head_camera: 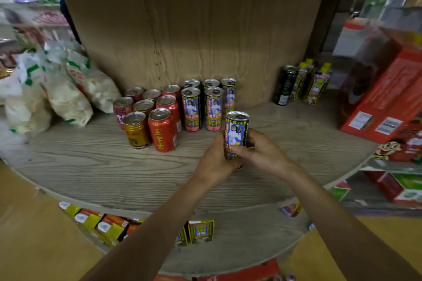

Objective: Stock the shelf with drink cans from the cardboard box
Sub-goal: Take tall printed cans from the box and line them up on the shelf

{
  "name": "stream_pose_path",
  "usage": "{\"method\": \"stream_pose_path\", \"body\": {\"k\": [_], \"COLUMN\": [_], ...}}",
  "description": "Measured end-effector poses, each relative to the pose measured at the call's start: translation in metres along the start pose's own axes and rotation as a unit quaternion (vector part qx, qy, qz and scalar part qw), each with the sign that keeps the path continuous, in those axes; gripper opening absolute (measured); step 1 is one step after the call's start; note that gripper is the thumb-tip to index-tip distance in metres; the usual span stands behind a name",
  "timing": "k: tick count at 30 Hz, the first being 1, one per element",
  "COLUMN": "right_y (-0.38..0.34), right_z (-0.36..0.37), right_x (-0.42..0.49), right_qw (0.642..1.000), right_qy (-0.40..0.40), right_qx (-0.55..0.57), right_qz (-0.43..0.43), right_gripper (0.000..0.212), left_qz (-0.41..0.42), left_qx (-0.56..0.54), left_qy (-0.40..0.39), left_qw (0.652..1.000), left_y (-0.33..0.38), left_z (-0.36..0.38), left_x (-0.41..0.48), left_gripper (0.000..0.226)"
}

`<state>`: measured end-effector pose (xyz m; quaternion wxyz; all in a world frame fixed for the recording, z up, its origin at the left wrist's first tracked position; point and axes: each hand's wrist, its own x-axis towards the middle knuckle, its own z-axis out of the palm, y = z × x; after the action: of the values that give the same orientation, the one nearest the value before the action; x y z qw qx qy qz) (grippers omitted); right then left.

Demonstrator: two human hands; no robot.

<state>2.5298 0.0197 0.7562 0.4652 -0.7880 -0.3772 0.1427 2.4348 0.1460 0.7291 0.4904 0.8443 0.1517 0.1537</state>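
A tall slim drink can [235,130] with a blue and yellow label stands upright in both my hands, just above the wooden shelf [91,166]. My left hand [214,162] wraps its lower part from the left. My right hand [262,148] grips it from the right, thumb across the label. Behind it, several matching slim cans [191,109] stand in rows at the back of the shelf. To their left stand several red cans [162,130] and gold cans [135,130]. The cardboard box is not in view.
Plastic snack bags [64,93] lie at the shelf's left. A black can [285,85] and juice cartons [317,84] stand at the back right beside a red box [383,98]. A cardboard sheet [194,18] backs the shelf. Small cartons [201,231] fill the shelf below.
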Motion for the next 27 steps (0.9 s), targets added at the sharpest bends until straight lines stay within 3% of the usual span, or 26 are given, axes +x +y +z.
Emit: {"method": "stream_pose_path", "body": {"k": [4,6,10,15,18,21,27], "right_y": [0.017,0.030,0.042,0.042,0.044,0.053,0.053], "right_z": [-0.014,-0.019,-0.022,-0.023,-0.023,-0.021,-0.014], "right_x": [0.025,0.039,0.056,0.077,0.089,0.105,0.122], "right_qw": [1.000,0.999,1.000,0.999,0.999,0.999,0.996], "right_qy": [-0.015,-0.023,-0.016,0.022,0.028,0.041,0.076], "right_qx": [-0.015,-0.019,-0.012,-0.025,-0.022,-0.023,-0.049], "right_qz": [-0.021,-0.027,-0.024,-0.022,-0.027,-0.028,0.004], "right_gripper": [0.069,0.072,0.069,0.040,0.042,0.063,0.044], "left_qz": [-0.019,-0.015,-0.024,-0.010,0.013,0.031,0.018], "left_qx": [0.033,0.056,0.091,0.093,0.115,0.121,0.137], "left_qy": [0.027,0.044,0.075,0.127,0.169,0.188,0.189], "left_qw": [0.999,0.997,0.993,0.987,0.979,0.974,0.972], "left_y": [0.000,-0.001,-0.003,-0.022,-0.032,-0.041,-0.046], "left_z": [0.015,0.020,0.023,0.029,0.032,0.033,0.032], "left_x": [0.026,0.038,0.057,0.074,0.079,0.082,0.087], "left_gripper": [0.071,0.068,0.068,0.062,0.054,0.052,0.060]}}
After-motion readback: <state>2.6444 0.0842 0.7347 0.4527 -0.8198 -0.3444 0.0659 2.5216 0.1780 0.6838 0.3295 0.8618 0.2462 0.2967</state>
